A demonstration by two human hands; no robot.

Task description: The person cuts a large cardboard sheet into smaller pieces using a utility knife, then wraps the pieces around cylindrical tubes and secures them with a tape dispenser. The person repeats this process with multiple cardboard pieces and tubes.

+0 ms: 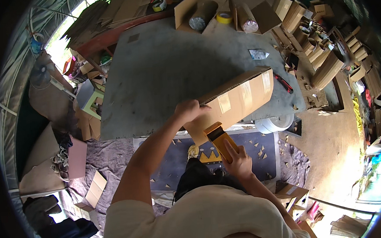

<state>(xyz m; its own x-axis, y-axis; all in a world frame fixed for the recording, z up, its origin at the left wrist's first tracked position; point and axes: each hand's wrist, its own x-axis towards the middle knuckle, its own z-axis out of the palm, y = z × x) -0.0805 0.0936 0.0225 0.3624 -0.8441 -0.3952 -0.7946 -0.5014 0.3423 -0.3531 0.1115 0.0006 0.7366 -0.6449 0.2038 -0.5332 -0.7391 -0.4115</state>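
Observation:
A long cardboard box [241,99] with strips of clear tape on its side lies slantwise over the near edge of the grey table [152,69]. My left hand [191,111] grips the box's upper left edge, fingers closed over the cardboard. In my right hand [239,162] is a yellow hand tool [221,144] with a wide, dark-slotted head; its exact kind I cannot make out. The tool's head meets the box's lower left part in the picture, though I cannot tell whether it touches.
A red and black utility knife [283,83] lies right of the box. A white bucket [274,123] stands by the table's near edge. At the back are cardboard pieces, a yellow tape roll [224,17] and wrapped cylinders [204,17]. Cardboard scraps litter the dark mat [262,158].

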